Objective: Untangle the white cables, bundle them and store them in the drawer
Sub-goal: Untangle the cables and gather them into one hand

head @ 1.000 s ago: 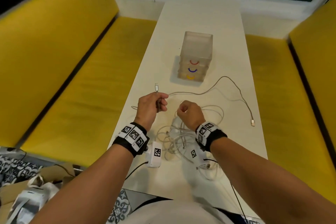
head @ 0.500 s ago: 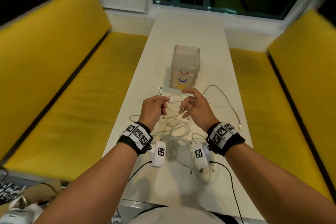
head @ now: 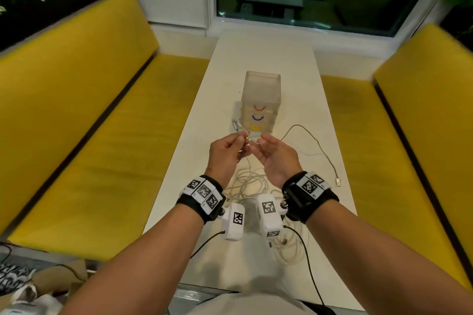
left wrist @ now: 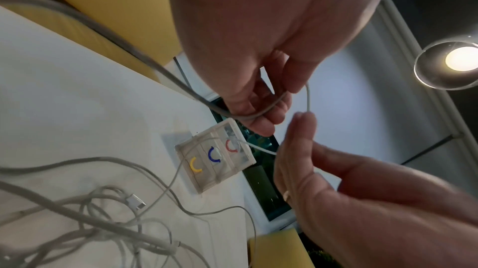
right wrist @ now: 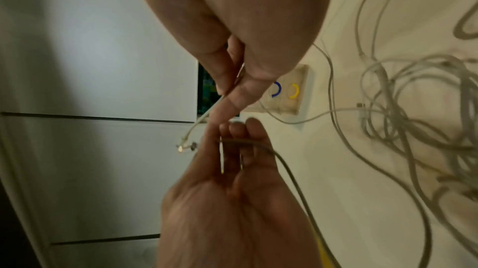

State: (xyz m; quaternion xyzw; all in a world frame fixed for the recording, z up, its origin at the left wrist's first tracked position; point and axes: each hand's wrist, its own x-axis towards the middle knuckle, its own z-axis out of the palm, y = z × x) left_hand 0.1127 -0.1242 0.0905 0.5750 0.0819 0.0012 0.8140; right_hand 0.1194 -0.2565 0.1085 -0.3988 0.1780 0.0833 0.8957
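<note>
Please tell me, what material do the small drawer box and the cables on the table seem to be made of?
The drawer box looks like frosted, translucent plastic: its walls are cloudy and let light through, and the handles are coloured arcs. The cables seem to have a white, matte rubbery or plastic sheath, as they bend into soft loops; their plug ends look metallic. The table top is smooth and white, its material unclear.

Above the tabletop (head: 294,64), the left hand (head: 225,155) pinches a white cable (head: 239,130) beside the right hand (head: 277,158). Tangled cables (head: 250,181) lie below them, near the drawer unit (head: 261,100).
</note>
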